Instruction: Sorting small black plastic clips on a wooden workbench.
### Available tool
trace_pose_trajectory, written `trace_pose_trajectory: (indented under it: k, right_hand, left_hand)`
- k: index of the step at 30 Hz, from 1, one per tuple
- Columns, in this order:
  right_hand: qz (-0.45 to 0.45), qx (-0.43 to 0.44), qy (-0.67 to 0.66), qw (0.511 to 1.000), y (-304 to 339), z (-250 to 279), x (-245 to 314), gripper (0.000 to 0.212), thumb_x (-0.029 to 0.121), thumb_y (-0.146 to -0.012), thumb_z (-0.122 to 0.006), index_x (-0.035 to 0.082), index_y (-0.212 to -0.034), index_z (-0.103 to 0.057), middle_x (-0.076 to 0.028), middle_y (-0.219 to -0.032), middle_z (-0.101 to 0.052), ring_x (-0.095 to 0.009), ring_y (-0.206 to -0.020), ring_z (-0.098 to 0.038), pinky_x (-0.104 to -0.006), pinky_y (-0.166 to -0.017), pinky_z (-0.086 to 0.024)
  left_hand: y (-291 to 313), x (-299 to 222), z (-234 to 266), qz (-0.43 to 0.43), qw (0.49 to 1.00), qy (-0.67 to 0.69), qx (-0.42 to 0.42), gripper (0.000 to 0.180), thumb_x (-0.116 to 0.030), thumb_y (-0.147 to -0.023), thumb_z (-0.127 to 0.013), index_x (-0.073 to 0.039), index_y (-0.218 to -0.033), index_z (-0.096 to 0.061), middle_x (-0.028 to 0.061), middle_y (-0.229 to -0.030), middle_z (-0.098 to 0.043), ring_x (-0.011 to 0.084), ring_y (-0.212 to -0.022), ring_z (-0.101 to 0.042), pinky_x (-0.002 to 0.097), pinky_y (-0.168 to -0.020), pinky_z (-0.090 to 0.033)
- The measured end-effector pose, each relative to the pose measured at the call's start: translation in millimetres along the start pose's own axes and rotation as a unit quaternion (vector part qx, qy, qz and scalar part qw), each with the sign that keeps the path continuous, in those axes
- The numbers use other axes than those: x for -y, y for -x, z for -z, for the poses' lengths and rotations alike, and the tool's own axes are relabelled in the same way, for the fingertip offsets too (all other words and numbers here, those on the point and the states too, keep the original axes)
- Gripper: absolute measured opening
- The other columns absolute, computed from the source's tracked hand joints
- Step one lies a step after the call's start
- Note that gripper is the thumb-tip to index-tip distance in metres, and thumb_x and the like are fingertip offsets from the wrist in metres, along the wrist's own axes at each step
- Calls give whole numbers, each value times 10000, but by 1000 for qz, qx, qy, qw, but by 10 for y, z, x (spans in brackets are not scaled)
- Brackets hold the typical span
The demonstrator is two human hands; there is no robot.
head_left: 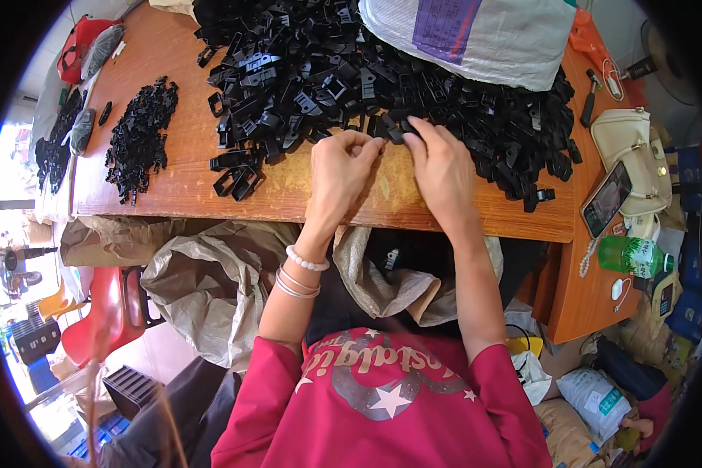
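A large heap of black plastic clip-like parts (288, 101) covers the back and middle of the wooden table (288, 191). My left hand (337, 173) is at the heap's near edge, thumb and forefinger pinched together; what lies between them, if anything, is too small to make out. To its right, my right hand (444, 168) has its thumb and fingers closed around a black plastic part (406, 126) at the front of the heap. Another black part (390, 129) lies between the two hands. Loose parts (239, 173) sit left of my left hand.
A white woven sack (476, 47) rests on the heap. Smaller black parts form a pile (140, 136) at left. Open sacks (210, 281) hang below the front edge. At right are a hammer (590, 97), a cream handbag (632, 156), a phone (607, 199) and a green bottle (636, 257).
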State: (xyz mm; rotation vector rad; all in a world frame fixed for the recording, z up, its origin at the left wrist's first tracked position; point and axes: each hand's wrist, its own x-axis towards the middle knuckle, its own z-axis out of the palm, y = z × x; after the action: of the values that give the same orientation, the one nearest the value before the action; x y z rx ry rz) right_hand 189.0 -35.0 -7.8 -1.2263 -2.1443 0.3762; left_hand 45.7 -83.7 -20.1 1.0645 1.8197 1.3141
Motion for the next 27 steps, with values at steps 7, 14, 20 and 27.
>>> trace_pose_trajectory:
  k: [7, 14, 20, 27]
  right_hand:
    - [-17, -5, 41, 999, 232, 29, -26, 222, 64, -841, -642, 20, -1011, -507, -178, -926, -543, -351, -886, -564, -440, -756, -449]
    - [-21, -57, -224, 973, 476, 161, 76, 331, 51, -857, -656, 13, -1178, -588, -112, -865, -676, -170, -654, -643, -257, -569, -503]
    - [11, -6, -314, 949, 466, 307, 176, 219, 7, -763, -717, -23, -977, -682, -120, -928, -661, -227, -853, -627, -319, -749, -494]
    - [89, -35, -270, 958, 469, 301, 217, 252, -17, -753, -710, -15, -1004, -688, -119, -954, -655, -231, -838, -609, -323, -742, -489]
  left_hand:
    - [298, -33, 244, 91, 972, 191, 101, 237, -118, -834, -709, 36, -728, -563, 22, -578, -537, 66, -443, -469, 202, -419, -357]
    - [458, -155, 283, 62, 960, 240, 132, 361, -24, -844, -688, 39, -1136, -485, 56, -640, -604, 87, -480, -548, 190, -437, -407]
    - [556, -178, 203, 119, 906, 368, 172, 413, 15, -872, -635, 52, -1244, -459, 114, -754, -672, 159, -687, -683, 227, -588, -540]
    - [592, -256, 308, 69, 952, 227, 194, 261, -23, -897, -626, 77, -1133, -578, 102, -741, -682, 132, -681, -679, 213, -571, -518]
